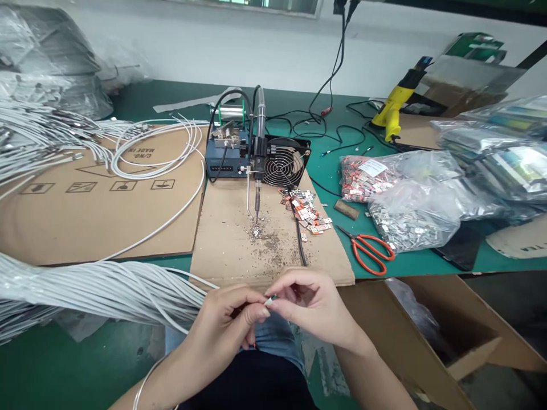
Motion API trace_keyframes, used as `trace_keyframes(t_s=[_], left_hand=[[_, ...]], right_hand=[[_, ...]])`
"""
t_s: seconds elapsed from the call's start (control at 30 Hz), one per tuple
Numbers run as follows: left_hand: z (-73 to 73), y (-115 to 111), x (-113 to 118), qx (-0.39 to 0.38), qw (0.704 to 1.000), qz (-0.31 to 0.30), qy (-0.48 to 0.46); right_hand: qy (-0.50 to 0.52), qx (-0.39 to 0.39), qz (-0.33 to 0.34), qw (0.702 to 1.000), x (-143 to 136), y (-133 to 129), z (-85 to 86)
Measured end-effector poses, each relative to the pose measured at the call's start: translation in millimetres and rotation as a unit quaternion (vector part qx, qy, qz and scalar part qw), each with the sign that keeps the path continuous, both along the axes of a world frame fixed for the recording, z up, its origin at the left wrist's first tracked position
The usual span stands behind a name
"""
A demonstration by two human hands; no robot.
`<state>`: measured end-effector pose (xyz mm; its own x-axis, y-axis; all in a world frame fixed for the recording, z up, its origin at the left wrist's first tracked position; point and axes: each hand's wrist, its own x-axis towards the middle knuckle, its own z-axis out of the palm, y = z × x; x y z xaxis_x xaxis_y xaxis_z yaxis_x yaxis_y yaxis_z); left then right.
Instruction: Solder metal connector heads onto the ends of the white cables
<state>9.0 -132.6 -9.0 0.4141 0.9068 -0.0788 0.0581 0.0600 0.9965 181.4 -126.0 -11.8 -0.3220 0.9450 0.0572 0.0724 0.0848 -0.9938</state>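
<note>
Hands: left hand (233, 322) and right hand (307, 304) both pinching small connector (270, 300) | white cable bundle (98, 290) just left

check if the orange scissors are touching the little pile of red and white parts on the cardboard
Apart. The head view shows the orange scissors lying on the green table, with a bare strip of cardboard between their tips and the pile of parts.

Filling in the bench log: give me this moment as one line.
left hand: pinches cable end | right hand: pinches small connector | cable bundle: left | soldering iron: on stand | scissors: right
</note>
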Motion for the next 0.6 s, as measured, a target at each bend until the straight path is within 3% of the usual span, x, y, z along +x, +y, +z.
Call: trace_keyframes(t_s=[0.13,0.33,0.47,0.6], left_hand=[[-0.9,0,-6,0.041,0.997,-0.036,0.048],[-2.0,1,-9,0.038,0.996,-0.064,0.058],[-8.4,2,1,-0.066,0.996,-0.037,-0.045],[-15.6,4,6,-0.08,0.994,-0.013,-0.077]], right_hand=[[-0.062,0.037,0.016,0.997,1,5,9.4],[-0.057,0.006,0.048,0.997,2,7,11.2],[0.047,0.032,-0.047,0.997,-10,3,1.6],[0.037,0.126,-0.121,0.984,-19,-2,-8.0]])
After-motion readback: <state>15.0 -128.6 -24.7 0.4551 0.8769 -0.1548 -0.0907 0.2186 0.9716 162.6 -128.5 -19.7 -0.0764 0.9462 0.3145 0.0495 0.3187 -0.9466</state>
